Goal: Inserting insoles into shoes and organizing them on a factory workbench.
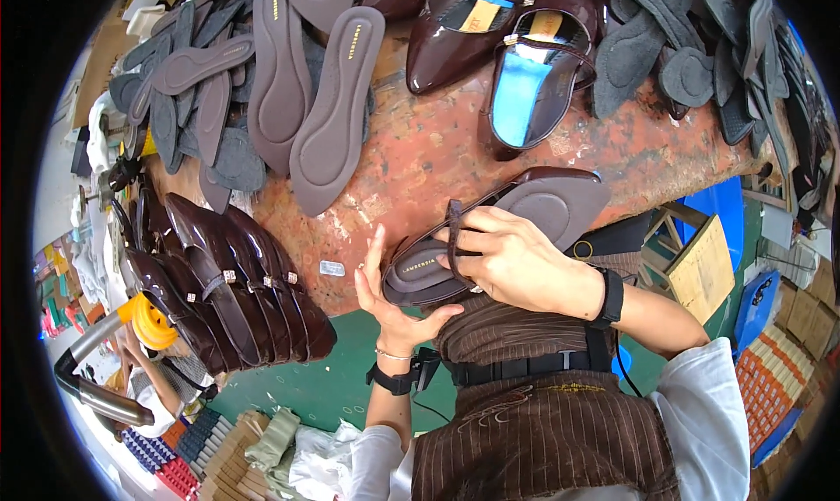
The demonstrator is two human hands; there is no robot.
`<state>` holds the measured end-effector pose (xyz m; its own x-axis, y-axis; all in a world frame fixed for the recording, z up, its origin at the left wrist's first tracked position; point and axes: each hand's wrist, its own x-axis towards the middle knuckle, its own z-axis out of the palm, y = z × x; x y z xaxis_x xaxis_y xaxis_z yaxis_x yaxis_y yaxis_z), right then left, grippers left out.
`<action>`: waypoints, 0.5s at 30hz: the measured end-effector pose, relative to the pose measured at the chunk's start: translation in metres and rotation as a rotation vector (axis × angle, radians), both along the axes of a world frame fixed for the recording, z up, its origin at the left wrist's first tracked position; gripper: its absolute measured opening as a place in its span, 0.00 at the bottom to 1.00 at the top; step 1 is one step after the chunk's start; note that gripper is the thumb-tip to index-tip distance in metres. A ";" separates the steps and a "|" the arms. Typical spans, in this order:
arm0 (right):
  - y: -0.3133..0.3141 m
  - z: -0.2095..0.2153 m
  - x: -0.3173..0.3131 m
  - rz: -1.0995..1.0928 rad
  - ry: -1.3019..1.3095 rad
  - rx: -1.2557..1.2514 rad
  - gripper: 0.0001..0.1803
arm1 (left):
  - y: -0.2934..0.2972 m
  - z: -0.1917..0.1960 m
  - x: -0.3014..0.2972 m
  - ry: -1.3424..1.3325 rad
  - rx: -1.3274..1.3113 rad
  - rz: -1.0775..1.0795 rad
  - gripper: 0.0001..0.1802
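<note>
Left hand (391, 301) cups heel of brown slingback flat (516, 225); right hand (512, 258) grips its strap. Gold-lettered insoles (337, 107) beyond; finished shoe row (232, 282) left.

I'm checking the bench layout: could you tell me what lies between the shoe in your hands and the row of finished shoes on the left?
In the head view, only a small pale tag lies on the bare worktop between the held shoe and the shoe row.

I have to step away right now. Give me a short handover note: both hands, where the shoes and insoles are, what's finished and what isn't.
Left hand cups the heel of a brown flat shoe. Right hand presses on top of it, fingers at the strap; an insole already lies inside.
Row of glossy brown shoes stands at left on the bench.
Loose insoles lie at the far left; two open shoes beyond, showing blue and yellow linings.
</note>
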<state>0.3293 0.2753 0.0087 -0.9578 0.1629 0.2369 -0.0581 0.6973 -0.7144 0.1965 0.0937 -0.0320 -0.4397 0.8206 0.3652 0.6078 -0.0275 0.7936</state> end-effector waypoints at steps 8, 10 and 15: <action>-0.005 -0.002 -0.006 0.202 -0.027 0.227 0.22 | -0.004 -0.004 -0.006 -0.120 0.023 -0.026 0.71; 0.000 -0.007 -0.015 0.332 -0.020 0.138 0.24 | -0.002 0.004 -0.003 -0.224 -0.012 -0.012 0.61; -0.001 -0.013 -0.030 0.465 -0.058 0.082 0.25 | 0.004 0.017 -0.010 -0.023 -0.022 -0.088 0.38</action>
